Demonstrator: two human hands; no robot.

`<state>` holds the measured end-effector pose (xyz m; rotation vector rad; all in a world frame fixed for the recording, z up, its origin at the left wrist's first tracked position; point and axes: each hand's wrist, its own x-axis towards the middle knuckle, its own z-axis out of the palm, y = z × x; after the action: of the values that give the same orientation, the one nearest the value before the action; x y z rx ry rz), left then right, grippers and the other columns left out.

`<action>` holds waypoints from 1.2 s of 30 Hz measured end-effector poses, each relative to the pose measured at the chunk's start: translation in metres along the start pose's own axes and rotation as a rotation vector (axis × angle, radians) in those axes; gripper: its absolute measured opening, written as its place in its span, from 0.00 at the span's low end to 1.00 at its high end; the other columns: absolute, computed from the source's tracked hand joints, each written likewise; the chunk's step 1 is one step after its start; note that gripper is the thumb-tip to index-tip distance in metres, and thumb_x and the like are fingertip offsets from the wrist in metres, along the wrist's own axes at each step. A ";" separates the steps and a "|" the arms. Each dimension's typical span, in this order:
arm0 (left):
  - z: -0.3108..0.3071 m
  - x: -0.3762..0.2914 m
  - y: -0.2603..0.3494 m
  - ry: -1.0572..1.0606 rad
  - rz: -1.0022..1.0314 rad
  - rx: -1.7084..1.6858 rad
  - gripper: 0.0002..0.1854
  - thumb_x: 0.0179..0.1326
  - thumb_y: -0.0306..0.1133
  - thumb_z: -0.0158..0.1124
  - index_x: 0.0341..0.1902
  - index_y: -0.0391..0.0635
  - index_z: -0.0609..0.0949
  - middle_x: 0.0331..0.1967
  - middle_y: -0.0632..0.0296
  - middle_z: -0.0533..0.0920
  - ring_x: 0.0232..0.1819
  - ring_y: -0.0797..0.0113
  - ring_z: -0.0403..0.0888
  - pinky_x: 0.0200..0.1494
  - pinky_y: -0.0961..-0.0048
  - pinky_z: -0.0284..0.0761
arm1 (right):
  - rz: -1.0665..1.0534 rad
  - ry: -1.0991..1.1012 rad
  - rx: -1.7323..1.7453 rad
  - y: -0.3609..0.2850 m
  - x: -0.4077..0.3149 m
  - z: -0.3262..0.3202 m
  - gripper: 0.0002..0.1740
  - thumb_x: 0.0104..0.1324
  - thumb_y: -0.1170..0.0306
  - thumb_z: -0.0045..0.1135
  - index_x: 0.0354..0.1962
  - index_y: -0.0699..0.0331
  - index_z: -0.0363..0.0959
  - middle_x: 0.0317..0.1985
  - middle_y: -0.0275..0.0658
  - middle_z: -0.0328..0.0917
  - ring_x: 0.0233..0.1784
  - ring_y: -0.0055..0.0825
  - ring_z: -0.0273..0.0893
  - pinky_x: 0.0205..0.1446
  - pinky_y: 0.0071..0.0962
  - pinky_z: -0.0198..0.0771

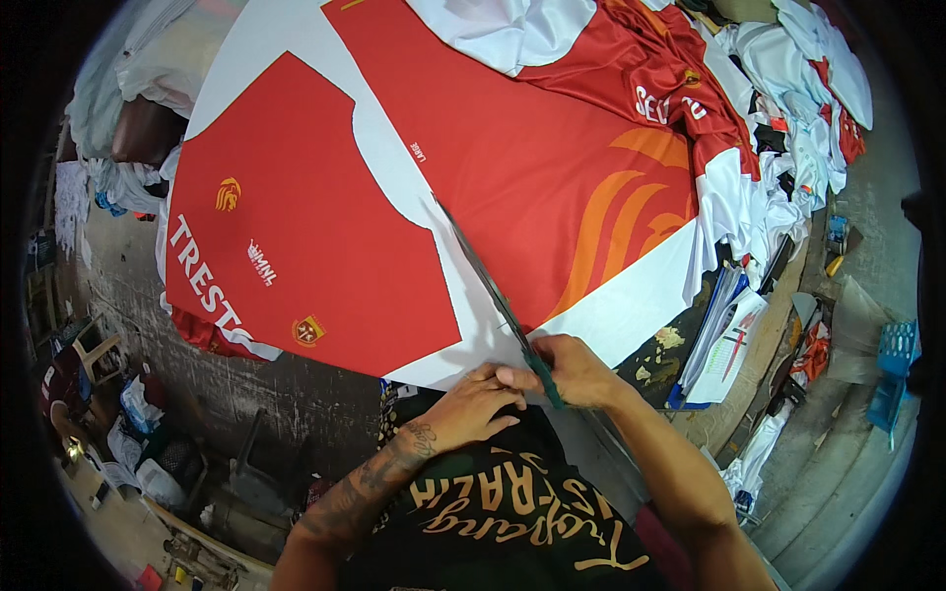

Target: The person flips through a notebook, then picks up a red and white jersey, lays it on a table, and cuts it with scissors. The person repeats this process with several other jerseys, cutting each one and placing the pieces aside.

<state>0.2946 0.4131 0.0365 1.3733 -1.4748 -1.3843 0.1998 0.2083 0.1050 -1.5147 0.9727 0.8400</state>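
My right hand (573,369) is closed around the dark green handles of long fabric shears (491,284). The blades point up and to the left, along the white strip between two printed red panels. At the near edge of the white-and-red printed fabric (425,366) rests my left hand (480,406), palm down, its fingers beside the shears' handles. A red jersey panel (310,207) with printed crests and white lettering lies flat to the left of the blades. To their right is a larger red panel (510,162) with an orange emblem. Whether the blades touch the cloth, I cannot tell.
Crumpled red and white printed fabric (628,59) covers the far right of the panels. More white cloth (794,133) is heaped beyond it. A stack of papers and folders (720,340) lies at the right. A blue plastic basket (894,369) stands at the far right.
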 end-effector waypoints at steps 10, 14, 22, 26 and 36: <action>-0.058 0.031 -0.015 -0.342 -0.197 -0.435 0.18 0.73 0.44 0.67 0.48 0.40 0.83 0.46 0.49 0.87 0.57 0.49 0.84 0.63 0.54 0.76 | -0.013 0.022 0.003 -0.081 0.048 -0.024 0.44 0.51 0.27 0.76 0.27 0.67 0.79 0.24 0.40 0.76 0.31 0.32 0.77 0.38 0.36 0.72; -0.064 0.044 -0.031 -0.465 -0.200 -0.456 0.20 0.75 0.47 0.65 0.50 0.39 0.84 0.45 0.51 0.89 0.51 0.52 0.87 0.57 0.57 0.79 | -0.011 0.025 0.004 -0.113 0.068 -0.032 0.40 0.55 0.32 0.77 0.25 0.64 0.76 0.22 0.36 0.75 0.27 0.25 0.78 0.32 0.29 0.72; -0.064 0.064 -0.057 -0.601 -0.112 -0.576 0.25 0.77 0.54 0.62 0.50 0.39 0.84 0.43 0.52 0.88 0.50 0.56 0.87 0.55 0.59 0.79 | 0.007 0.009 0.068 -0.178 0.103 -0.056 0.41 0.54 0.29 0.76 0.23 0.61 0.75 0.21 0.32 0.72 0.27 0.24 0.74 0.34 0.31 0.70; -0.062 0.074 -0.061 -0.673 -0.164 -0.611 0.25 0.76 0.53 0.63 0.52 0.39 0.84 0.42 0.53 0.88 0.48 0.58 0.87 0.54 0.60 0.80 | -0.058 0.019 0.076 -0.224 0.122 -0.070 0.41 0.56 0.29 0.74 0.21 0.61 0.73 0.19 0.31 0.66 0.25 0.25 0.69 0.31 0.34 0.65; -0.346 0.024 -0.034 0.854 -0.499 -0.371 0.08 0.67 0.32 0.71 0.38 0.39 0.86 0.32 0.56 0.87 0.36 0.62 0.88 0.45 0.64 0.83 | -0.181 0.057 0.138 -0.310 0.201 -0.099 0.44 0.50 0.25 0.75 0.20 0.61 0.73 0.19 0.34 0.73 0.22 0.25 0.74 0.29 0.30 0.71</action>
<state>0.6259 0.3102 0.0691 1.8133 -0.3180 -1.0338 0.5660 0.1040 0.0652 -1.4892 0.9005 0.5921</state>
